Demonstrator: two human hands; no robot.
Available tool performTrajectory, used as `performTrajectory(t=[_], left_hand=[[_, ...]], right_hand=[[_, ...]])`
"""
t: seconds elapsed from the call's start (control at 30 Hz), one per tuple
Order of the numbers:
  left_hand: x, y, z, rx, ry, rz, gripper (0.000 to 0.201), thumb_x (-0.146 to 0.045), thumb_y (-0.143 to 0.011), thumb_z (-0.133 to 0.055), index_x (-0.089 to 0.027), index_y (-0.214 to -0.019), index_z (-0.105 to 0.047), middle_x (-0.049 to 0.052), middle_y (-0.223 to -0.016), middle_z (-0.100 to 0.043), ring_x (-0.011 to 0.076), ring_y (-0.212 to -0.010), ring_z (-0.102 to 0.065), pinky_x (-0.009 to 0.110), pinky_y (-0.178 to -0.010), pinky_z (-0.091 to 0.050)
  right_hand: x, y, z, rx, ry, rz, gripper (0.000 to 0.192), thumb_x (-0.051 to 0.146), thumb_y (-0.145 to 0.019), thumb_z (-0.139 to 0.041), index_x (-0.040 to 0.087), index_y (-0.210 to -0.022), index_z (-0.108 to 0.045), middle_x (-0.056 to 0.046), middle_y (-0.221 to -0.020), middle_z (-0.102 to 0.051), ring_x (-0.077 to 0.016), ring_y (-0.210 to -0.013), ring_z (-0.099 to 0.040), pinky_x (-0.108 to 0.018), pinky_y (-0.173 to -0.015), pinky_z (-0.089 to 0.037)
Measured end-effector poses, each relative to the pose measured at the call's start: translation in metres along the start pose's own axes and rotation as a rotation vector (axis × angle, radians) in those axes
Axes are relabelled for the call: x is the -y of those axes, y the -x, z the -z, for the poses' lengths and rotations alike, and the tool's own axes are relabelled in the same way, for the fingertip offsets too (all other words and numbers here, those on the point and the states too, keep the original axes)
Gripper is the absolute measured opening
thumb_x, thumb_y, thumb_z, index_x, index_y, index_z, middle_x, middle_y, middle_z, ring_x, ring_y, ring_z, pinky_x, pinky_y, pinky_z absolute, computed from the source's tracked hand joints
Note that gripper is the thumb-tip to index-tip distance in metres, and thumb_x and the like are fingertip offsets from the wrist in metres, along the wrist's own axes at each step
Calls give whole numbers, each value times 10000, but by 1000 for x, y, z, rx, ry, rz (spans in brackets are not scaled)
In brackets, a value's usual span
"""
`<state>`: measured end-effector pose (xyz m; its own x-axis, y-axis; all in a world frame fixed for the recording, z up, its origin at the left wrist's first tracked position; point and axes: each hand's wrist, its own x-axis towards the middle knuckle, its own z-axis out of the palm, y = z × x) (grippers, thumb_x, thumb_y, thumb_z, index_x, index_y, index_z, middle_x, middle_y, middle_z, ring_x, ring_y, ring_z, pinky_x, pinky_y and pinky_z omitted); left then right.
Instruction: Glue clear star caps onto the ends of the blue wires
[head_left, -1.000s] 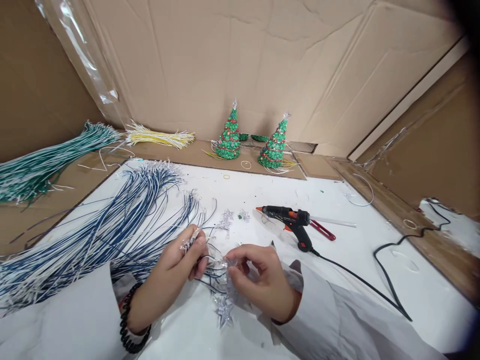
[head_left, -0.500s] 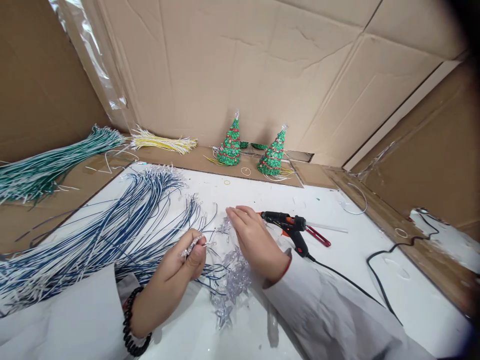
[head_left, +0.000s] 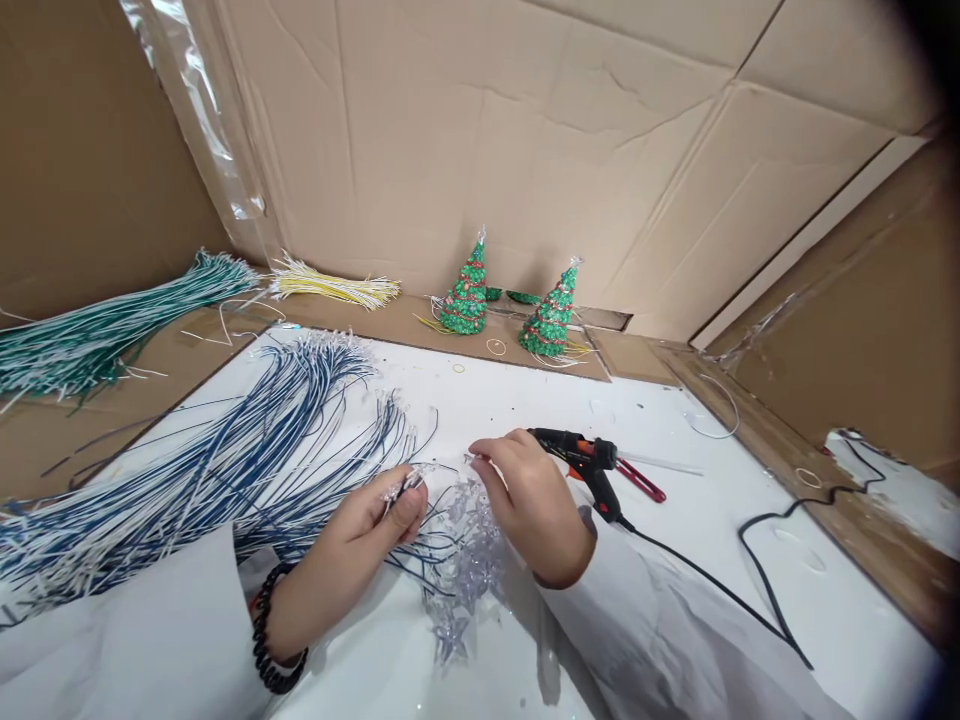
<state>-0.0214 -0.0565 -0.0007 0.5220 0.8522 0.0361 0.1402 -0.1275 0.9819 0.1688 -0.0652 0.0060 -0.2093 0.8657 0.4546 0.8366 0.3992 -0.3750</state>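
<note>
My left hand is closed around small clear plastic pieces, which stick out between thumb and fingers; their exact shape is too small to tell. Just across from it, the thumb and fingertips of my right hand pinch a tiny clear piece whose kind I cannot make out. Between and below both hands lies a pile of clear plastic stars on the white table. Blue and white wires with small clear tips spread beside and behind my left hand.
A black glue gun lies right of my right hand, its cord trailing right. Beside it are a red cutter and a clear glue stick. Two small green Christmas trees stand at the back. Green wires and yellow wires lie left.
My right hand has gone from fingers held out over the stars to a pinch on a tiny clear piece. My left hand has shifted slightly right, still holding its clear pieces.
</note>
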Motion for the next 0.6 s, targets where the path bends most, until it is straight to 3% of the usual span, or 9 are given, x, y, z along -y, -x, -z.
performTrajectory(t=[0.13, 0.3, 0.43, 0.6], left_hand=[[-1, -1, 0, 7, -6, -8, 356, -434, -897, -383, -167, -692, -498, -1, -661, -460, 131, -606, -413, 239, -588, -333], [2, -4, 0, 3, 64, -53, 218, -370, -882, -451, -183, -866, -561, 11, -722, -533, 155, -685, -510, 256, -702, -406], [2, -5, 0, 47, 79, -37, 233, -329, -875, -473, -170, -736, -571, 27, -756, -561, 163, -746, -533, 257, -755, -420], [-2, -4, 1, 52, 60, -1, 219, -318, -868, -493, -174, -728, -579, 20, -757, -566, 158, -763, -530, 230, -730, -412]], right_hand=[[8, 6, 2, -148, -389, -94, 125, 178, -853, -514, 174, -875, -637, -39, -810, -671, -154, -737, -581, -291, -694, -471], [21, 16, -7, -121, -854, -343, 79, 212, -809, -568, 169, -819, -634, -34, -750, -677, -142, -674, -633, -269, -639, -529], [29, 22, -16, -172, -926, -378, 38, 187, -777, -602, 165, -783, -632, -53, -789, -667, -163, -745, -643, -287, -657, -543], [32, 22, -11, -142, -807, -220, 84, 106, -754, -590, 172, -746, -642, -37, -806, -602, -130, -731, -582, -245, -622, -499]])
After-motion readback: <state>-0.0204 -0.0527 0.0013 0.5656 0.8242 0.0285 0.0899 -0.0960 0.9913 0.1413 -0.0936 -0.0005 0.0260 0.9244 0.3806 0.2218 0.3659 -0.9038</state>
